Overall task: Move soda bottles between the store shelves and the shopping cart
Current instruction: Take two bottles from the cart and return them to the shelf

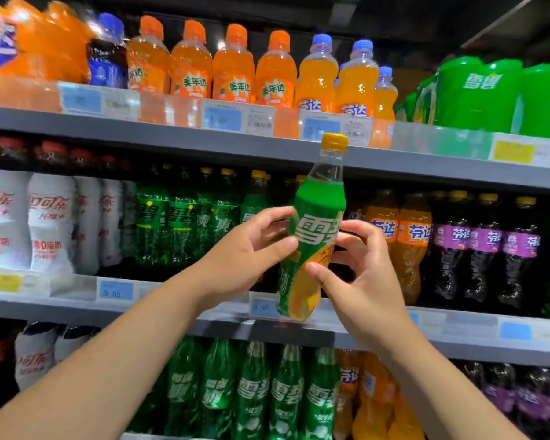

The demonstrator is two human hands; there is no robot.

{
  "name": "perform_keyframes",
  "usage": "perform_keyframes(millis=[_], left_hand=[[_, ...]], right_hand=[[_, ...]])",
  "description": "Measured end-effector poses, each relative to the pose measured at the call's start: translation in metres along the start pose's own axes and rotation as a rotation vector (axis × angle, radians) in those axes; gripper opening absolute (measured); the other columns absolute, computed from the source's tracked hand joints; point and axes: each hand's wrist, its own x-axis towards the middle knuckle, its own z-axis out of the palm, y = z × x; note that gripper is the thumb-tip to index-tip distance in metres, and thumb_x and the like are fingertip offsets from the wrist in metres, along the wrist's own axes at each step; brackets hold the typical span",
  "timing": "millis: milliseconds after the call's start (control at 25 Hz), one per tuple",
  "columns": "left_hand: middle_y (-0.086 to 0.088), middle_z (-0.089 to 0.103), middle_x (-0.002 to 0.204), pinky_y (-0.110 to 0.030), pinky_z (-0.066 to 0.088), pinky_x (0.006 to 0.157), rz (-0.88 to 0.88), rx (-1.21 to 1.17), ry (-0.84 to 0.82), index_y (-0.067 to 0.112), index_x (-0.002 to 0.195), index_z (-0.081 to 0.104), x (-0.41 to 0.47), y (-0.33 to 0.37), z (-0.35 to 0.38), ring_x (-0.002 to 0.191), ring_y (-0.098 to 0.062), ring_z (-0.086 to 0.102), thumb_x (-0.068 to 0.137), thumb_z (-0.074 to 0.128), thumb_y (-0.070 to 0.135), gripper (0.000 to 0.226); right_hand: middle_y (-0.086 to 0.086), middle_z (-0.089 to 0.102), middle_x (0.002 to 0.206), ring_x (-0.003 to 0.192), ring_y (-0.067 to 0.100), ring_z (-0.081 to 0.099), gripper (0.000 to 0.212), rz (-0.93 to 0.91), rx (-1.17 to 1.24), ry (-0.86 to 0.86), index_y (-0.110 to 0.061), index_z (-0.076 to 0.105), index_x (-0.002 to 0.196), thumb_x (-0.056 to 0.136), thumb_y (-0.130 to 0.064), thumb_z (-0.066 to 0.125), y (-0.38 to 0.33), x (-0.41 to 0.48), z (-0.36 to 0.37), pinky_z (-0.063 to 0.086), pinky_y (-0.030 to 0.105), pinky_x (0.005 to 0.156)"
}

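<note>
Shelves (pixel 178 136) blurred; bottle (pixel 318 214) partly hides fingers (pixel 362 230).

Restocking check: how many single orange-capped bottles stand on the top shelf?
4, side by side: first, second, third, fourth, left of the blue-capped bottles. More may hide behind.

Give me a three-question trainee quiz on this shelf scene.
1. True or false: the left hand and the right hand both grip the green-labelled plastic soda bottle with the yellow cap.
2. The purple-labelled dark plastic bottles stand on which side of it? A left, B right.
3. Fill in: the white-wrapped cola bottles stand to its far ____.
Key: 1 true; 2 B; 3 left.
</note>
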Motion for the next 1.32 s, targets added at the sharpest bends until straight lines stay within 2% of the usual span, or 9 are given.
perform_keyframes(millis=[160,280,400,600,720,920,1080,1200,1320], left_hand=[[0.024,0.067,0.120,-0.031,0.049,0.101,-0.020,0.357,0.163,0.047,0.121,0.056,0.000,-0.031,-0.040,0.111,0.006,0.062,0.096,0.066,0.030,0.032],[0.018,0.067,0.109,-0.027,0.050,0.092,-0.062,0.494,0.267,0.045,0.109,0.056,0.004,-0.053,-0.059,0.099,0.011,0.060,0.096,0.065,0.021,0.028],[0.011,0.067,0.103,-0.024,0.049,0.086,-0.072,0.522,0.306,0.039,0.103,0.056,0.012,-0.067,-0.065,0.093,0.010,0.061,0.093,0.063,0.010,0.031],[0.014,0.067,0.097,-0.014,0.043,0.075,-0.108,0.603,0.271,0.038,0.100,0.058,0.012,-0.079,-0.068,0.089,0.011,0.060,0.091,0.065,0.015,0.026],[0.014,0.068,0.097,-0.013,0.044,0.074,-0.145,0.665,0.234,0.033,0.105,0.061,0.012,-0.080,-0.070,0.089,0.003,0.063,0.091,0.066,0.019,0.020],[0.011,0.070,0.096,-0.002,0.041,0.064,-0.171,0.670,0.189,0.027,0.105,0.064,0.012,-0.081,-0.071,0.086,0.020,0.057,0.090,0.067,0.014,0.021],[0.011,0.071,0.097,-0.004,0.041,0.063,-0.183,0.663,0.189,0.026,0.105,0.065,0.014,-0.083,-0.072,0.084,0.020,0.058,0.089,0.068,0.014,0.020],[0.011,0.071,0.095,-0.003,0.039,0.061,-0.191,0.672,0.196,0.029,0.101,0.066,0.015,-0.085,-0.073,0.082,0.020,0.058,0.088,0.070,0.016,0.019],[0.014,0.070,0.092,-0.004,0.039,0.059,-0.218,0.672,0.187,0.034,0.096,0.064,0.015,-0.084,-0.073,0.079,0.013,0.061,0.088,0.071,0.018,0.020]], right_hand=[[-0.013,0.068,0.103,0.102,0.011,0.068,0.046,-0.034,-0.058,0.030,-0.031,0.046,0.108,0.084,-0.010,0.080,0.012,0.009,-0.006,0.053,0.017,0.081],[0.001,0.068,0.104,0.101,0.014,0.069,0.039,-0.029,-0.090,0.059,-0.032,0.046,0.096,0.087,-0.010,0.077,0.021,0.015,-0.010,0.054,0.018,0.075],[-0.003,0.068,0.101,0.102,0.010,0.068,0.038,-0.029,-0.120,0.048,-0.029,0.045,0.093,0.088,-0.005,0.075,0.028,0.022,-0.006,0.053,0.018,0.077],[-0.011,0.068,0.107,0.108,0.000,0.064,0.041,-0.010,-0.138,0.000,-0.030,0.046,0.090,0.088,0.001,0.073,0.044,0.018,0.007,0.053,0.011,0.074],[-0.013,0.068,0.101,0.101,0.000,0.065,0.036,0.035,-0.191,-0.025,-0.030,0.048,0.091,0.089,-0.007,0.075,0.055,0.015,0.015,0.053,0.013,0.074],[-0.014,0.068,0.097,0.089,0.002,0.067,0.029,0.221,-0.290,0.005,-0.035,0.053,0.094,0.088,-0.023,0.078,0.067,0.035,0.020,0.056,0.013,0.067],[-0.006,0.063,0.102,0.087,0.014,0.064,0.033,0.395,-0.385,-0.004,-0.034,0.049,0.102,0.091,-0.015,0.073,0.075,0.055,0.029,0.062,0.025,0.066],[-0.009,0.057,0.094,0.079,0.012,0.059,0.035,0.393,-0.470,0.009,-0.034,0.044,0.102,0.091,-0.019,0.073,0.079,0.062,0.036,0.044,0.014,0.049],[-0.010,0.055,0.092,0.078,0.010,0.055,0.036,0.391,-0.497,-0.002,-0.031,0.043,0.103,0.090,-0.015,0.073,0.084,0.067,0.040,0.039,0.015,0.052]])
